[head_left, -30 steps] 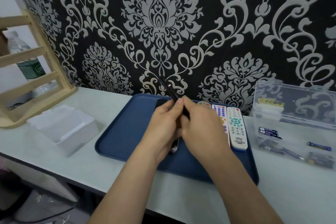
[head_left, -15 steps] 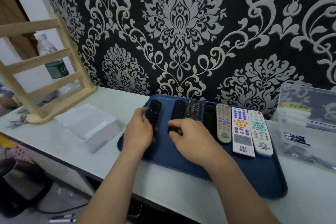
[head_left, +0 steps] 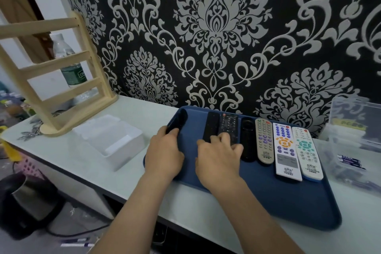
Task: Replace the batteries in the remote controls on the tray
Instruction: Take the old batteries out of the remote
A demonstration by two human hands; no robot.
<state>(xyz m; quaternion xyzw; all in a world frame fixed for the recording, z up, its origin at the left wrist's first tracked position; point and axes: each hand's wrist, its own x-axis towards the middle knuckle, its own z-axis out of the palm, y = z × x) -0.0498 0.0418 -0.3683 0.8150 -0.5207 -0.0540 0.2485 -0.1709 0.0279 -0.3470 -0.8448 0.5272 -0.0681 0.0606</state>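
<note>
Curling round the near end of a black remote, the left hand has its grip closed on it at the 9 o'clock rim of the tray. The right hand rests loosely spread fingers on a slim black remote and a buttoned black remote, its grip slack and holding nothing. Toward 3 o'clock lie an oval black remote, a grey remote, an orange-keyed remote and a teal-keyed remote. Batteries sit in a clear box at the 3 o'clock end of the bench.
</note>
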